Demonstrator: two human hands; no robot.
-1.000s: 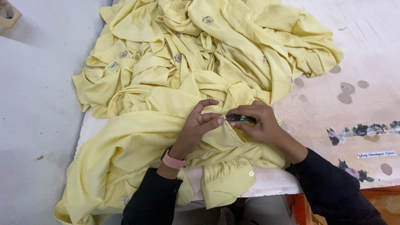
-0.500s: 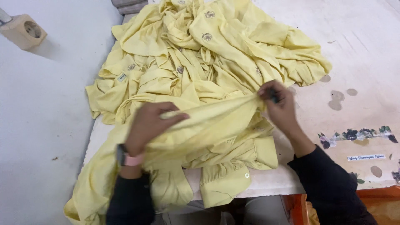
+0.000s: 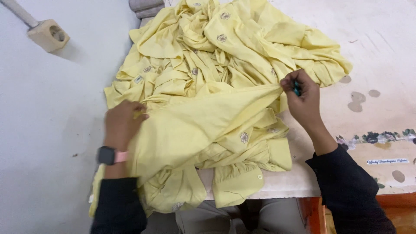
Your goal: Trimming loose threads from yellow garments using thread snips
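Note:
A heap of pale yellow shirts (image 3: 216,65) with small embroidered flowers covers the left part of a white table (image 3: 381,47). On top, one yellow garment (image 3: 203,125) is stretched flat between my hands. My left hand (image 3: 122,125), with a dark watch on a pink strap at the wrist, grips the garment's left edge. My right hand (image 3: 301,99) pinches the garment's right edge and also holds a small teal tool (image 3: 297,89), mostly hidden by the fingers.
The table top bears grey stains (image 3: 357,100) and a flowered strip (image 3: 375,137) near its front edge. A wall socket (image 3: 48,34) on a conduit sits at upper left. Grey cushions (image 3: 145,8) lie behind the heap. An orange table frame (image 3: 390,203) runs below.
My hands, close together over the cloth a second ago, have moved apart. The left went left, the right went up and right, pulling the garment taut.

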